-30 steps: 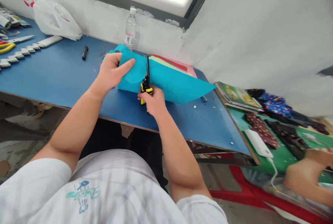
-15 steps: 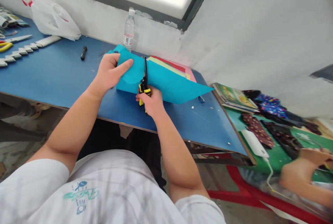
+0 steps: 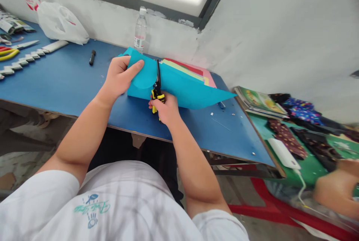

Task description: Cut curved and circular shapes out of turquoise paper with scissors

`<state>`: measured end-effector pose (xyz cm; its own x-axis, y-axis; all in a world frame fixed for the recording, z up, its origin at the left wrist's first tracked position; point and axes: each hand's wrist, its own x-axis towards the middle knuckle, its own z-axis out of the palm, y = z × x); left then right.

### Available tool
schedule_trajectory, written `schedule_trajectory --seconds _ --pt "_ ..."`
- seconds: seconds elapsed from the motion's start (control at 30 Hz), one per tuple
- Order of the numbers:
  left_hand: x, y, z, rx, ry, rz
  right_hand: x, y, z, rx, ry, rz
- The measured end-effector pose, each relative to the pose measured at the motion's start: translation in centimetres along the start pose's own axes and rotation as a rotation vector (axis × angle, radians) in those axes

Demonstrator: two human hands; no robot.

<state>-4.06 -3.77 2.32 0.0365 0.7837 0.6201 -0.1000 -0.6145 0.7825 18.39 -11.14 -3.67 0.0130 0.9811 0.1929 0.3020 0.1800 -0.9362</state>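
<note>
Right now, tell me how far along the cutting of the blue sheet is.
Partway, it seems. Done: the blue sheet has a rounded edge below the left hand, likely cut. In hand: that hand grips the sheet while the right hand holds the black-and-yellow scissors at it. Left: the broad part beyond the blades, tapering to a point, looks uncut.

Bottle [image 3: 140, 31] behind the sheet [image 3: 190, 89]

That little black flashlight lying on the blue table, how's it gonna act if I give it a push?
The black flashlight would probably roll if nudged sideways, being round and lying on its side. Its wider end may make it curve. The blue tabletop looks smooth, so expect little resistance.
</note>
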Motion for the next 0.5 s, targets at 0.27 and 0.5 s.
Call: schedule_trajectory --seconds 0.27,0.5 --pt "0.1 0.3 0.1 0.014 -0.024 0.036 -0.1 -0.3 0.0 -0.005 0.002 0.012" --pt "0.1 -0.4 0.1 -0.011 -0.02 -0.003 -0.3 -1.0 -0.1 0.026 0.016 0.024"
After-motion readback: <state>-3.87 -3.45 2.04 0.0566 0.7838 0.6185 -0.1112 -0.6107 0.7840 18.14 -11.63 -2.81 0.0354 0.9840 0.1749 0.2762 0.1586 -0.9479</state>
